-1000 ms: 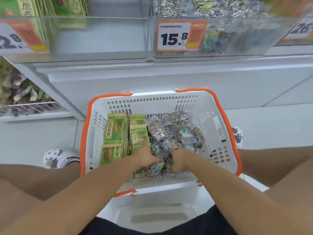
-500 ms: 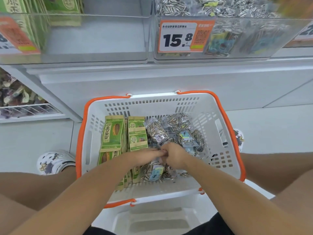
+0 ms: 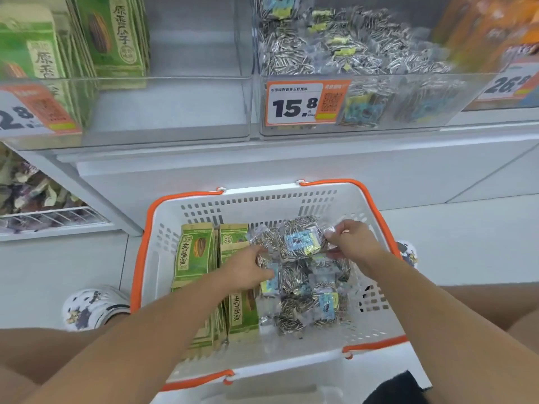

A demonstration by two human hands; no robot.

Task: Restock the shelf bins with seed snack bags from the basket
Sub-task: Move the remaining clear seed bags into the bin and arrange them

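Shelf (image 3: 291, 153) spans the top of my view, clear bins along its front. Right bin (image 3: 364, 106), price tag (image 3: 306, 104) reading 15.8, holds a heap of clear seed bags. Left bin (image 3: 175, 106) has green packs (image 3: 113, 36) stood upright at its left and back, with bare floor at the front; that gap looks like where the green stock belongs.

Basket (image 3: 262, 205), white with an orange rim, sits below the shelf between the person's legs, close enough to lift straight up to the bins. It is sorted like the shelf: green packs in basket (image 3: 195, 255) upright on the left, clear bags (image 3: 306, 290) piled on the right.

Both hands are down in the clear pile. Right hand (image 3: 353, 243) pinches the edge of the top bag (image 3: 300, 243), fingers curled on the film. Left hand (image 3: 248, 269) is curled at that bag's left edge and against the bags below, so I judge it grips there; exact finger contact is blurred.

My read: the two hands are bunching several bags for a single lift to the right bin. Slippery film, so loose ones may drop.
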